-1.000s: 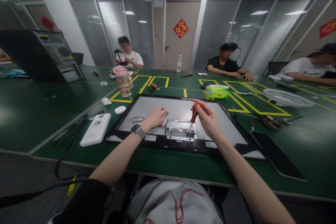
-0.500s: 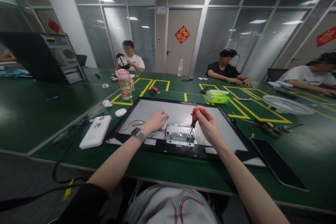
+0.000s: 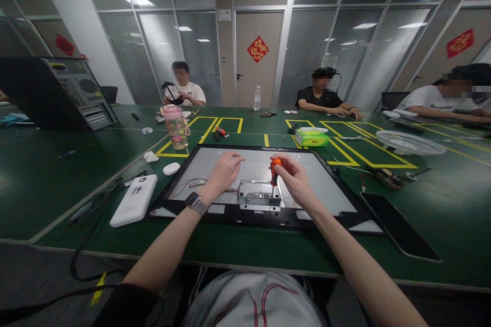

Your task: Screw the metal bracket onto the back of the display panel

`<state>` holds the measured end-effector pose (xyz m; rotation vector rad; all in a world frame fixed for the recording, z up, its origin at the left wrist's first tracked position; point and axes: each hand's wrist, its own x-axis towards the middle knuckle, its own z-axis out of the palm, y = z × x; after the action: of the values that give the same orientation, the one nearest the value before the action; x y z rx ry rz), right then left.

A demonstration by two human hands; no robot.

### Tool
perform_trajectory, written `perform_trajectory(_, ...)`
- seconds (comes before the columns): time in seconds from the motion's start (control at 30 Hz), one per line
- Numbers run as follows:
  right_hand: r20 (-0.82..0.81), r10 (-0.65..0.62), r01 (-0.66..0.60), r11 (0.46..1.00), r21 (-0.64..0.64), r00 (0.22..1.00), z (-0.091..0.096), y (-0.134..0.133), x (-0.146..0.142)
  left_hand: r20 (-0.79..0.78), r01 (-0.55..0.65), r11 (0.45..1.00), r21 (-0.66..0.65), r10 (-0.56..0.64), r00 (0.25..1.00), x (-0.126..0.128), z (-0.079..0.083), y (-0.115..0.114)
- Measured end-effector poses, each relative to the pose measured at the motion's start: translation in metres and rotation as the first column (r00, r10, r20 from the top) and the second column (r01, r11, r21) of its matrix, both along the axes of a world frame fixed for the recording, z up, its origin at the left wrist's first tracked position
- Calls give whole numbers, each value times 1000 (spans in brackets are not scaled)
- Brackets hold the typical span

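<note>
In my right hand (image 3: 293,176) is a screwdriver (image 3: 275,172) with an orange and black handle, its shaft pointing down. The tip meets the right end of a metal bracket (image 3: 249,195) on a flat display panel (image 3: 299,219) with a black frame. My left hand (image 3: 224,176), wearing a watch at the wrist, is over the panel left of the bracket. Its fingers are stretched out and hold nothing that I can see. Thin wires (image 3: 192,184) lie on the panel beside the left wrist.
Left of the panel are a white power bank (image 3: 134,199), a white case (image 3: 171,168) and a pink-lidded bottle (image 3: 177,130). A dark phone (image 3: 401,227) lies to the right. Farther back stand a green tissue pack (image 3: 312,137) and a computer case (image 3: 57,93). Several people sit around the table.
My left hand has risen a little off the panel, its fingers closer together. The screwdriver stays at the bracket's right end in my right hand. The whole view has shifted slightly.
</note>
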<state>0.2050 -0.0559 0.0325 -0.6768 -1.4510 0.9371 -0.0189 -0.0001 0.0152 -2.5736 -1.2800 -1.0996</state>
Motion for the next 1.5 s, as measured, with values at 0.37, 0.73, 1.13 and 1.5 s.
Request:
perform_trajectory(0.37,-102,119,-131,984,-117,988,-7,1,-8,561,485,865,-126,-341,755,55,23,-55)
perform_trajectory(0.73,49,-11,12,1000,-29,999,-5,0,-14,562,438,898,-41,-342,753,56,27,-57)
perform_trajectory(1.13,541,-415,221,895,388,731,-2,16,20,604,411,898,-154,-244,759,42,14,-41)
perform_trajectory(1.5,792,-365,138,929,342,489,-8,16,19,581,410,894,-180,-239,778,42,14,-45)
